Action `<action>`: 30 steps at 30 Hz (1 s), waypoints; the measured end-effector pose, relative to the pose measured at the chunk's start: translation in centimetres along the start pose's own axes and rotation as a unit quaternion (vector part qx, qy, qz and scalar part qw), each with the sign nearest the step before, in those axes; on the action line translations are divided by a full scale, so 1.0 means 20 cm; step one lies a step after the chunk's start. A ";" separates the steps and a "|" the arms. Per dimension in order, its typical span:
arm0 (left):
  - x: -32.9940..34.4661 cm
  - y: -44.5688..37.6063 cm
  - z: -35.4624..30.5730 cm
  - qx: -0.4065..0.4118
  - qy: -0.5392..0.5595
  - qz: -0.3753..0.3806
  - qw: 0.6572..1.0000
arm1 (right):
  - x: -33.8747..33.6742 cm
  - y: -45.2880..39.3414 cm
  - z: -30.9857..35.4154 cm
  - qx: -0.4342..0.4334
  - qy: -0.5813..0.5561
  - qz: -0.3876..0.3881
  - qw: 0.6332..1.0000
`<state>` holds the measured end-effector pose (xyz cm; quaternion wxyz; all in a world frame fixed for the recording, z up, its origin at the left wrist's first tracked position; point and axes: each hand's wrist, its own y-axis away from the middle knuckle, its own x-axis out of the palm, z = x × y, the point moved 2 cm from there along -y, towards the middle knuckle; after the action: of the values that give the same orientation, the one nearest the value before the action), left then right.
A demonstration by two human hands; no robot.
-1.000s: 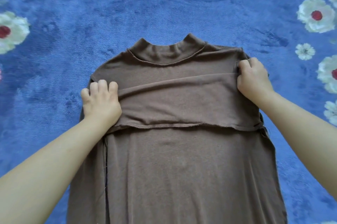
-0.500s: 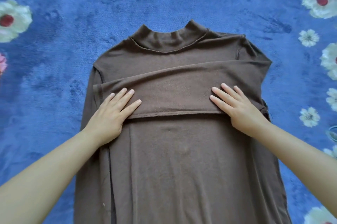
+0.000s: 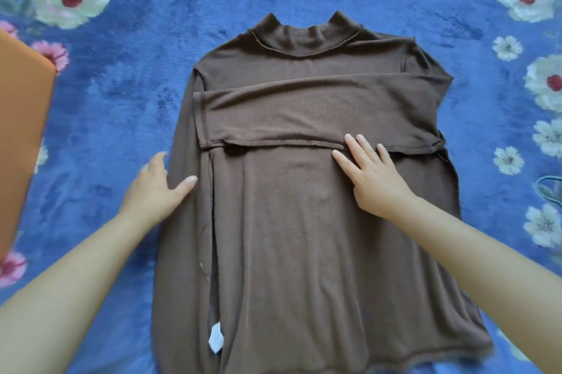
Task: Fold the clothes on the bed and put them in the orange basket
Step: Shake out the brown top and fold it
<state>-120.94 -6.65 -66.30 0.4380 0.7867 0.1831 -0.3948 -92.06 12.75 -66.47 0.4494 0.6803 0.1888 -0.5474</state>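
The brown top (image 3: 319, 206) is laid flat on the blue floral bedcover (image 3: 121, 99), collar away from the person, 1 sleeve (image 3: 319, 118) folded straight across the chest. Half a second ago both palms were pressed on that sleeve; now the left hand (image 3: 155, 188) is shifted out to the garment's left edge, fingers relaxed and holding nothing, thumb on the cloth. The right hand (image 3: 374, 179) is kept flat, fingers straight, at the sleeve's lower seam. Smoothing looks finished and a side fold is judged next. The orange basket (image 3: 21, 130) is glimpsed at the left border.
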 end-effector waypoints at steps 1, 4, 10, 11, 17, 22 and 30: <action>0.01 0.04 0.05 -0.027 -0.005 0.056 0.998 | 0.00 0.02 0.04 0.013 -0.010 0.004 1.000; 0.05 0.18 0.16 -0.090 0.037 0.234 0.967 | 0.00 0.08 0.13 0.068 -0.045 0.053 0.995; 0.06 0.36 0.23 -0.165 0.305 0.287 0.893 | 0.00 0.14 0.21 0.085 -0.057 0.049 0.994; 0.02 0.34 0.23 -0.157 0.339 0.244 0.895 | -0.01 0.15 0.21 0.087 -0.065 0.055 0.993; -0.51 0.19 -0.04 -0.103 0.571 -0.053 0.813 | -0.08 0.18 0.16 0.039 -0.130 0.045 0.990; -0.57 0.31 -0.73 0.108 0.565 0.258 0.776 | -0.14 0.23 -0.01 0.092 -0.186 -0.029 0.978; -0.21 0.08 -0.61 0.120 -0.004 0.030 0.992 | -0.07 0.26 -0.21 0.183 -0.249 -0.071 0.948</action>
<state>-116.99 2.87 -58.45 0.3525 0.8372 0.1085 -0.4038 -86.19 13.69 -63.04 0.3095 0.5774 0.0153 -0.7554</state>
